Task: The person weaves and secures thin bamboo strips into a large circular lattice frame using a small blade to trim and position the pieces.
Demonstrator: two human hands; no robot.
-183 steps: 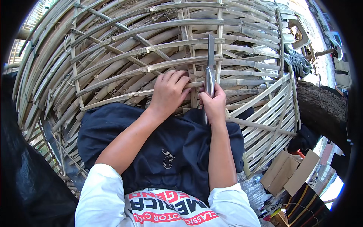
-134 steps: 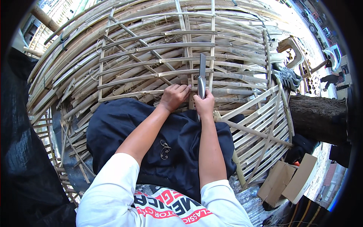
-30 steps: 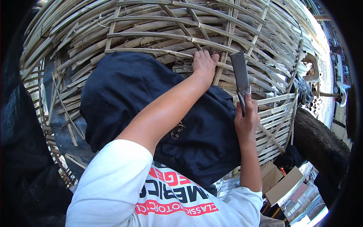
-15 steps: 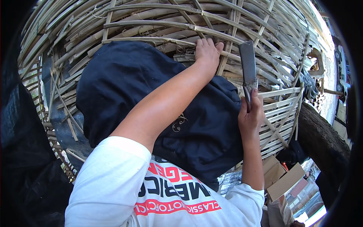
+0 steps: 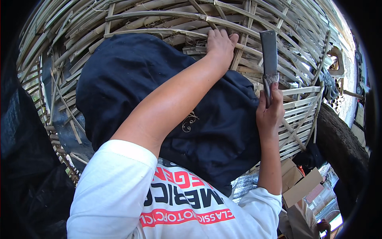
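My left hand reaches forward across my body, its fingers curled round a pale bamboo strip in the woven bamboo work. To its right, my right hand grips a broad-bladed knife. Its dark, square-ended blade points up and away from me, in front of the bamboo lattice and seemingly clear of the held strip. Black cloth covers my lap beneath the left forearm. Thin curled shavings lie on the cloth. The fingertips of my left hand are partly hidden behind the strip.
Crossing bamboo slats curve round on the right, next to a thick dark log. An open cardboard box is at the lower right. Loose bamboo splinters lie on the left, near dark sheeting.
My right hand and the knife have shifted slightly right and upward. The left hand sits slightly higher in view, still on the strip. The whole scene has moved a little.
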